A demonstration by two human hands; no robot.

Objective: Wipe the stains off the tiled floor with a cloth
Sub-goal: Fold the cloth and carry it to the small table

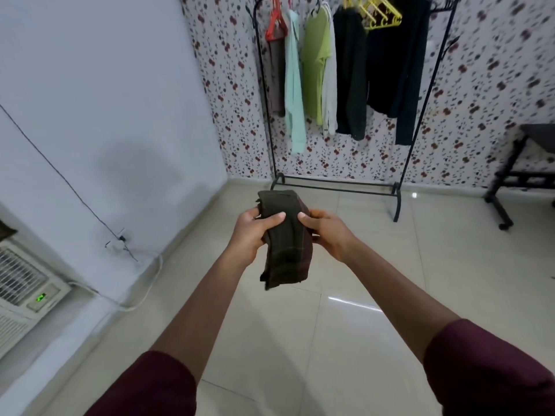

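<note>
A dark olive folded cloth (286, 241) with faint maroon checks sits at centre; maroon sleeves (492, 370) at five and seven o'clock; cream glossy floor tiles (354, 340); red-and-grey floral-speckled white wallpaper (486, 79) at one o'clock.

Clothes rack (336, 184): black metal frame, standing against the patterned wall, feet on the floor.
Garments (318, 70): hung in a row on the rack; grey, pale mint, light green, white, then black and dark navy pieces.
Hangers: red hanger (274, 22) at the left end, yellow hangers (380, 15) toward the right.
Wallpaper (228, 94): white ground, small red and dark floral print.
Plain wall (99, 94): pale, a thin dark cord (60, 172) running diagonally down it.
Cooling unit (21, 286): white, grilled, at lower left; green indicator lit.
White cable (150, 283): looping along the wall base.
Black stand (516, 178): at the right edge, on wheels, partly cut off.
</note>
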